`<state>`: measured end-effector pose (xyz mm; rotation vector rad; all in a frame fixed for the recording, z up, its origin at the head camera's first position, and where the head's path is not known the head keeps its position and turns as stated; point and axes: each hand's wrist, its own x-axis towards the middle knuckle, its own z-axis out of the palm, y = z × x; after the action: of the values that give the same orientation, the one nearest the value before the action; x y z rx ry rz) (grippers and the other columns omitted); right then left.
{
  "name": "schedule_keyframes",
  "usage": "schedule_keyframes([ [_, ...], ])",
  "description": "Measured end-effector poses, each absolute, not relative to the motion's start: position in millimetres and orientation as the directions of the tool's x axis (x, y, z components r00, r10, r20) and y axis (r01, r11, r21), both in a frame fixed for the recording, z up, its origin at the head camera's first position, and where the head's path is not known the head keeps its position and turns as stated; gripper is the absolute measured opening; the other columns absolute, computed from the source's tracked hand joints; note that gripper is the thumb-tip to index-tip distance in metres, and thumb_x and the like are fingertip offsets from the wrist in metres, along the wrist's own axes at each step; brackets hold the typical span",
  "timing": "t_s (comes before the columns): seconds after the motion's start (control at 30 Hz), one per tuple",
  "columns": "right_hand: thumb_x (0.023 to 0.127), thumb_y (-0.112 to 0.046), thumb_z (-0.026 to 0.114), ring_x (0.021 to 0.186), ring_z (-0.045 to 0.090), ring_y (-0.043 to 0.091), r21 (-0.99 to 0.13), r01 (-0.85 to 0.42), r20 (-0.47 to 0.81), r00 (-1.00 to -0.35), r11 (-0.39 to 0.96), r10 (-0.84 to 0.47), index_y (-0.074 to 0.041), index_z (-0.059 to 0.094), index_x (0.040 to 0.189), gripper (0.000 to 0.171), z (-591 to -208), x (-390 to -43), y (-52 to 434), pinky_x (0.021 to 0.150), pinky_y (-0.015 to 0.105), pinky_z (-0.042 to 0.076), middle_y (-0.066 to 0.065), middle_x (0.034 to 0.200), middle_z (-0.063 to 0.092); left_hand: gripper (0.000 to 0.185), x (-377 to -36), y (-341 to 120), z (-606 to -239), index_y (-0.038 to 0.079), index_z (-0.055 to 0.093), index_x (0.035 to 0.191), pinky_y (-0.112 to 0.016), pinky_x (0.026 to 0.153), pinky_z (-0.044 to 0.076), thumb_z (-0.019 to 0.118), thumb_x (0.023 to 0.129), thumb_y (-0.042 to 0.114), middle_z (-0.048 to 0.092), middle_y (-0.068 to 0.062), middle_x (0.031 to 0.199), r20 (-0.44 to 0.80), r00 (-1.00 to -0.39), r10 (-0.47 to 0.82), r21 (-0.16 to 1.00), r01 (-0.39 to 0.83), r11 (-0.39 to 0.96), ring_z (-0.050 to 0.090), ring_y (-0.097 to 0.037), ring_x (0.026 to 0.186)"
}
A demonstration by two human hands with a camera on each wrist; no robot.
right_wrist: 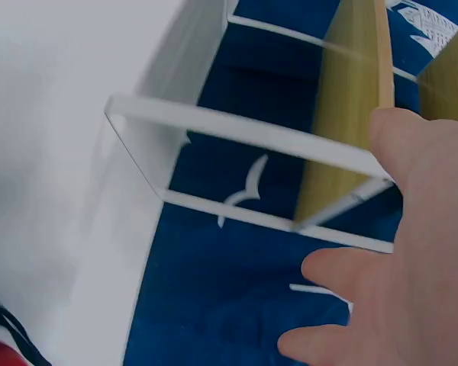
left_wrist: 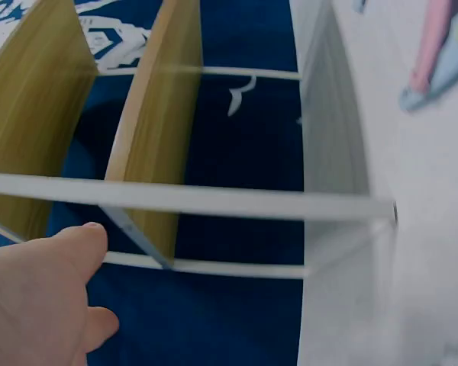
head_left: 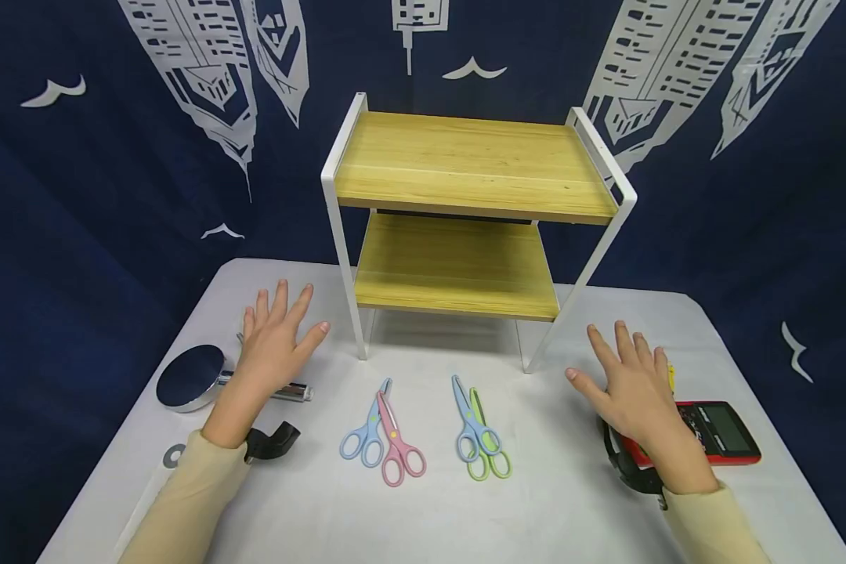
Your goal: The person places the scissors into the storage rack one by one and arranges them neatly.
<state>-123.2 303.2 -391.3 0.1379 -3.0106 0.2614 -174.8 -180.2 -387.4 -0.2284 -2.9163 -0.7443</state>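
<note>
My left hand (head_left: 273, 348) is held with fingers spread, left of a two-tier shelf (head_left: 458, 313) with white metal sides and wooden boards. Nothing is in its grasp; in the head view it overlaps a chrome handle (head_left: 292, 392) joined to a round, dark-faced disc (head_left: 192, 376). On the right, my other hand (head_left: 638, 388) also has its fingers spread and holds nothing. It partly hides a red device (head_left: 729, 448) with a grey screen. Between the hands lie blue scissors (head_left: 363, 439) crossed by pink scissors (head_left: 396, 450), and blue scissors (head_left: 468, 427) over green scissors (head_left: 499, 464).
The shelf stands at the back of a white-covered table (head_left: 423, 525). A navy curtain (head_left: 99, 196) with white prints hangs behind. Near the left sleeve lies a flat white strip with a grey ring (head_left: 173, 456) at its end.
</note>
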Motion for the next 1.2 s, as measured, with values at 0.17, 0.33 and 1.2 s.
schedule_keyframes([
  [0.17,0.097,-0.055,0.059,0.14,0.032,0.064,-0.177,-0.146,0.115,-0.985,0.973,-0.127,-0.004,0.047,0.15,0.075,-404.5,-116.7,287.3,0.112,0.078,0.019,0.039,0.156,0.032,0.067,-178.9,-163.0,-391.2,0.011,0.029,0.161,-0.074,0.12,0.002,0.052,0.105,0.038,0.013,-0.03,0.167,0.201,-0.969,0.144,0.612,0.239,0.754,0.002,-0.056,0.154],
  [0.33,0.095,-0.045,0.067,0.123,0.059,0.051,-0.227,-0.253,0.132,-0.965,0.941,-0.227,-0.002,0.061,0.136,0.06,-425.7,-111.6,263.2,0.102,0.068,0.044,0.031,0.136,0.061,0.06,-182.5,-143.5,-392.7,0.007,0.025,0.161,-0.064,0.122,0.024,0.046,0.109,0.026,0.029,-0.026,0.164,0.248,-0.956,0.155,0.812,0.293,0.504,0.029,-0.049,0.151],
  [1.2,0.084,-0.018,0.078,0.075,0.062,0.008,-0.48,-0.305,0.092,-0.95,0.822,-0.299,-0.016,0.067,0.11,0.029,-468.6,-94.5,188.7,0.066,0.023,0.049,-0.004,0.09,0.063,0.042,-200.2,-104.8,-408.5,-0.001,0.063,0.112,-0.023,0.088,0.051,0.037,0.112,0.032,0.072,0.015,0.075,0.141,-0.99,-0.027,0.989,0.142,-0.05,0.072,-0.002,0.082],
])
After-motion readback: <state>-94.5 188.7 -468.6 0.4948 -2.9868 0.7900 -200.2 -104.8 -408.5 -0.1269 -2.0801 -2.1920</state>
